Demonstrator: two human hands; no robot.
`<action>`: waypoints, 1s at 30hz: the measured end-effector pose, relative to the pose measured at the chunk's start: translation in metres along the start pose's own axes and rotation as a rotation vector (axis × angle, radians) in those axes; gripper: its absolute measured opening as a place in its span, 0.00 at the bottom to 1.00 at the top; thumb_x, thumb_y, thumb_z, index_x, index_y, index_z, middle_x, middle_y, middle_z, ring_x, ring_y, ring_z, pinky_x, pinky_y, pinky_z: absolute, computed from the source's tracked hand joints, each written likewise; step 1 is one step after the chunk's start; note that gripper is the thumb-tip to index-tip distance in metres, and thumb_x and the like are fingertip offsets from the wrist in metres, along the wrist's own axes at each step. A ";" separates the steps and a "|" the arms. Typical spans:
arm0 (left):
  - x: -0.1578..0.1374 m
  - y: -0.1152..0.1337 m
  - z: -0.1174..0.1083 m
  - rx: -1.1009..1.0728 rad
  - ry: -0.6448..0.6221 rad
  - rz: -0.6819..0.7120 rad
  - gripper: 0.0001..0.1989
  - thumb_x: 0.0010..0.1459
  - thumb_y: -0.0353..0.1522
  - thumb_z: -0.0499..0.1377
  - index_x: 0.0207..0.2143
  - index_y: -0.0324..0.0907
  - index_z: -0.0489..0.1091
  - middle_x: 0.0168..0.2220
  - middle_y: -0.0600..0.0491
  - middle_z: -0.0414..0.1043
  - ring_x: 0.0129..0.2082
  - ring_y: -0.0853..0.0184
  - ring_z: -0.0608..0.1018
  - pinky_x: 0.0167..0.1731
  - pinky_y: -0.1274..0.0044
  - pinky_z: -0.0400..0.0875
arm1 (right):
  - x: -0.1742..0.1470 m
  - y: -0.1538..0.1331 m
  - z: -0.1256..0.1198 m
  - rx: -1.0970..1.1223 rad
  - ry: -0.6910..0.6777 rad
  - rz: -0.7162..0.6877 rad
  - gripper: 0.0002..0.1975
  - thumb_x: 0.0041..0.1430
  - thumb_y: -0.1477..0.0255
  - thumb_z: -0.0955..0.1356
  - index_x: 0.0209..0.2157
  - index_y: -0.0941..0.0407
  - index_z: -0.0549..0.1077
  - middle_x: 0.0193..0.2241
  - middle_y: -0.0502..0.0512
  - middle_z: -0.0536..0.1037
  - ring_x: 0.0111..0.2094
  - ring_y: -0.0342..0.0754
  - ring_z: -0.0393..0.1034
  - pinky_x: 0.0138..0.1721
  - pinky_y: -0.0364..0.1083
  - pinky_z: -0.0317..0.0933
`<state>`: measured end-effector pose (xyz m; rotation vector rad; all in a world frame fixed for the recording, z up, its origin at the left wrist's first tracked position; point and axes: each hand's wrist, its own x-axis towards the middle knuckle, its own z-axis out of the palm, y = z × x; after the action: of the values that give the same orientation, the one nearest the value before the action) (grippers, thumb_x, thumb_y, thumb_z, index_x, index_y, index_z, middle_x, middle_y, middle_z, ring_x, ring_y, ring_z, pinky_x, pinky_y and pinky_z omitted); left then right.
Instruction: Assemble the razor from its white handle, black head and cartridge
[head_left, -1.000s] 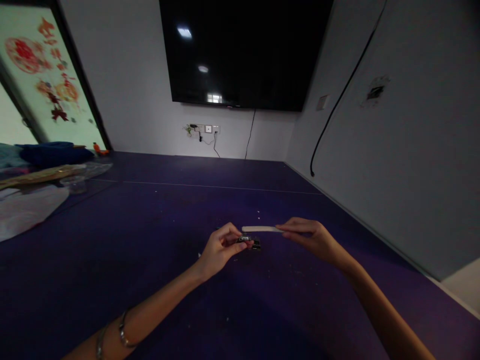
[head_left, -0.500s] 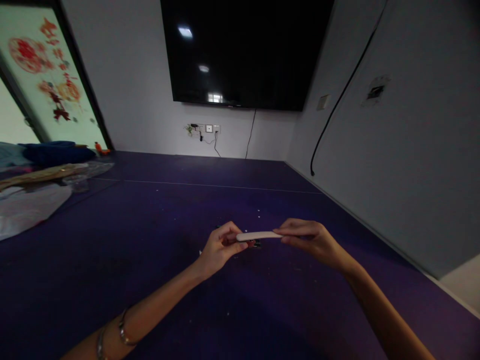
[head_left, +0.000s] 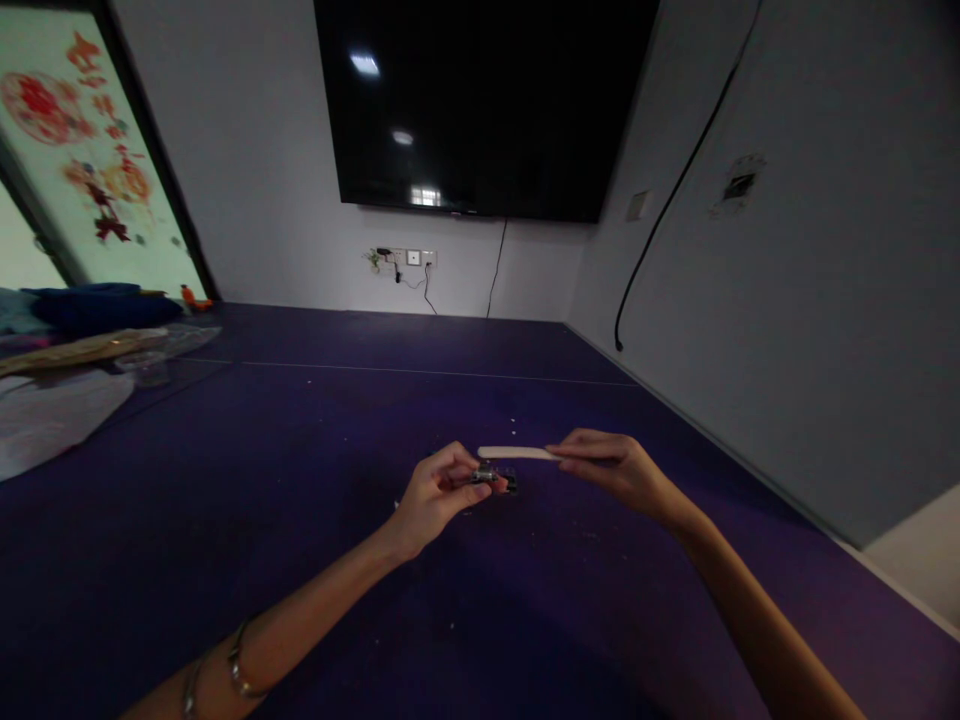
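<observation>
Small part [head_left: 485, 475], lower centre of frame, pinched between thumb and fingers of left hand [head_left: 431, 497]; pale stick [head_left: 514, 453], just above it in frame, pinched at its right end by right hand [head_left: 621, 474], contact unclear. Step, by judgement: stick poised at the part; next move calls for a firm left pinch, fine right control. Pose: hands facing, reaching in from lower corners, stick near level

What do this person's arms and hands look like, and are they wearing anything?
No gloves or sleeves show. The left forearm wears two narrow, silvery, metallic-looking bands. The left hand, right hand and right forearm show no jewellery or markings.
</observation>
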<state>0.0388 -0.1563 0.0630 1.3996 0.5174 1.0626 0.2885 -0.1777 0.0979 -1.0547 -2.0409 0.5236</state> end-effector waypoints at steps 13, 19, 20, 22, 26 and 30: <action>0.000 0.000 0.001 0.013 0.001 -0.004 0.08 0.49 0.27 0.62 0.28 0.39 0.63 0.33 0.48 0.78 0.36 0.65 0.78 0.38 0.74 0.68 | -0.002 0.000 0.000 0.058 -0.031 0.000 0.12 0.55 0.68 0.68 0.41 0.52 0.76 0.35 0.56 0.76 0.36 0.46 0.70 0.35 0.45 0.63; 0.000 0.004 0.003 -0.017 0.011 -0.005 0.09 0.48 0.27 0.63 0.27 0.39 0.62 0.32 0.48 0.78 0.36 0.64 0.78 0.39 0.73 0.68 | -0.002 0.010 0.003 0.062 0.012 0.007 0.12 0.54 0.66 0.68 0.41 0.53 0.77 0.34 0.56 0.76 0.35 0.47 0.70 0.34 0.45 0.63; 0.000 0.004 0.003 -0.016 0.013 -0.005 0.09 0.48 0.27 0.63 0.27 0.39 0.62 0.32 0.48 0.78 0.36 0.64 0.78 0.39 0.73 0.68 | -0.002 0.010 0.003 0.061 0.018 0.012 0.13 0.54 0.66 0.68 0.41 0.53 0.77 0.34 0.56 0.76 0.35 0.47 0.70 0.34 0.45 0.63; 0.000 0.005 0.004 -0.005 0.013 -0.005 0.09 0.48 0.27 0.63 0.27 0.39 0.63 0.32 0.49 0.78 0.35 0.65 0.78 0.39 0.73 0.68 | -0.003 0.008 0.003 0.075 0.007 0.013 0.12 0.54 0.67 0.68 0.41 0.53 0.77 0.34 0.56 0.76 0.35 0.47 0.70 0.33 0.45 0.63; -0.001 0.005 0.004 0.009 0.004 -0.001 0.09 0.48 0.27 0.63 0.27 0.39 0.63 0.32 0.48 0.78 0.35 0.64 0.78 0.38 0.73 0.69 | -0.006 0.002 0.003 0.093 -0.020 0.000 0.12 0.54 0.67 0.68 0.40 0.53 0.77 0.34 0.56 0.76 0.34 0.47 0.70 0.34 0.45 0.63; -0.001 0.004 0.004 -0.018 -0.012 -0.005 0.09 0.48 0.27 0.63 0.27 0.39 0.62 0.33 0.47 0.78 0.36 0.63 0.78 0.38 0.72 0.69 | -0.007 0.004 0.002 0.064 0.035 0.015 0.12 0.54 0.67 0.68 0.41 0.53 0.77 0.33 0.56 0.76 0.35 0.47 0.69 0.34 0.46 0.63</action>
<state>0.0405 -0.1597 0.0669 1.3878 0.5017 1.0515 0.2915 -0.1811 0.0907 -1.0349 -1.9741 0.5707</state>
